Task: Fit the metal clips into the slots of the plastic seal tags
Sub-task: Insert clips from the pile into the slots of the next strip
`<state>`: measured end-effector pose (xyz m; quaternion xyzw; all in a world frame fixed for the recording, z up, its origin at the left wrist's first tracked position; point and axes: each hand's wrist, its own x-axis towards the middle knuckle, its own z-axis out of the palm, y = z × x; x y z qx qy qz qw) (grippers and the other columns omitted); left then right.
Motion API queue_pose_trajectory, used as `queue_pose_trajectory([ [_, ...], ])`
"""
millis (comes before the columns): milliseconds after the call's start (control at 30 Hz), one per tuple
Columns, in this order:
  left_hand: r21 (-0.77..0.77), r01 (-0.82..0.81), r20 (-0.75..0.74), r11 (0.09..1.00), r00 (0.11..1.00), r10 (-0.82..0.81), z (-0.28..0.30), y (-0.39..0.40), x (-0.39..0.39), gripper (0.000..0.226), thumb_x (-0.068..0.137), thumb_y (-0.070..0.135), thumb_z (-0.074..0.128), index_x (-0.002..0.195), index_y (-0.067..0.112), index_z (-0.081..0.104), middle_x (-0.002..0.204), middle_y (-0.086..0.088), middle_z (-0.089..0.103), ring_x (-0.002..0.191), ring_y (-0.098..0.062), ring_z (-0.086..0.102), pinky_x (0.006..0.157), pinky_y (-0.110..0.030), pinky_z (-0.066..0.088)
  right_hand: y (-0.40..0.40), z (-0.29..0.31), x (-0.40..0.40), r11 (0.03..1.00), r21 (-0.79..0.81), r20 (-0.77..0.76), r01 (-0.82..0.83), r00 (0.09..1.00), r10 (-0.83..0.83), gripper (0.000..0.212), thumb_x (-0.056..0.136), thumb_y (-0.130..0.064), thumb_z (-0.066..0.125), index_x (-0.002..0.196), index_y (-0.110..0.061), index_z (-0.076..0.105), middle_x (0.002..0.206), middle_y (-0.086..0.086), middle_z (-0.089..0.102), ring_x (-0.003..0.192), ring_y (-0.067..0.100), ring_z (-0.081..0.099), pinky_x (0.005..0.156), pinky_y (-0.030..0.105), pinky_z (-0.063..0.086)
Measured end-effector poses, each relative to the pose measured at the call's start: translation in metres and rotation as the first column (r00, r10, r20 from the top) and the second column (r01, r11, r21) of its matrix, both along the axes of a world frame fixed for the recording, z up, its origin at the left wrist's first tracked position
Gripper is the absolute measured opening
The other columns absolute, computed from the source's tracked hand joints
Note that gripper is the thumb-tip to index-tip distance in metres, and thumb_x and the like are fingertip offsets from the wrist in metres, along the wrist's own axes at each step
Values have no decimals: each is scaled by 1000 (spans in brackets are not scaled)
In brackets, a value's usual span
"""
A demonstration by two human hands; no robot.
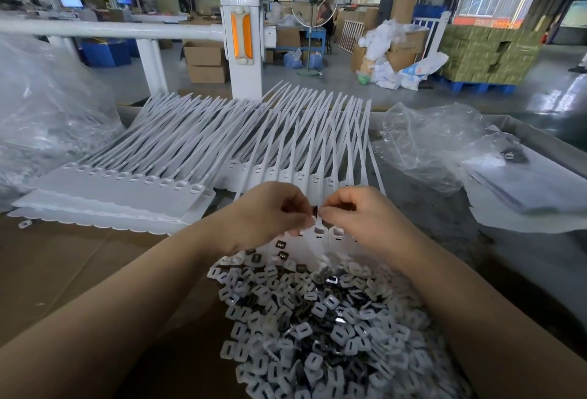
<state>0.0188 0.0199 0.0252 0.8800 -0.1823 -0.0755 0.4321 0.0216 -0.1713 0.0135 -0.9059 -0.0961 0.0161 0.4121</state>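
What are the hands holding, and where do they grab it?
Both hands, left and right, pinch one small clip by its side edges, above the tags.

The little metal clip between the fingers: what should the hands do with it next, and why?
Probably lower the metal clip, pinched between the left hand and right hand, into the open slot of the tag strip just below. That slot looks empty, and the clip hangs right above it.

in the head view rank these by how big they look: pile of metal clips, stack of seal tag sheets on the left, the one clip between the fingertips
1. pile of metal clips, though it lies nearest the camera, so its lead is unsure
2. stack of seal tag sheets
3. clip, far smallest
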Motion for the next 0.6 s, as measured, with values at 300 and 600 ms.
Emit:
queue_pose_trajectory([
  [300,-19,-41,-6,999,999,41,0,-2,0,7,91,16,66,86,21,66,68,10,69,66,2,63,62,-16,46,0,3,-1,995,7,67,-103,992,102,6,88,-38,70,85,-32,73,73,-22,67,62,-13,56,53,7,38],
  [600,-53,-81,87,995,993,86,0,-5,-4,11,88,11,70,86,22,69,76,4,73,69,-4,67,65,-11,51,0,1,-1,997,-1,43,-77,996,77,7,86,-40,73,82,-34,70,74,-19,67,62,-12,57,58,14,38],
])
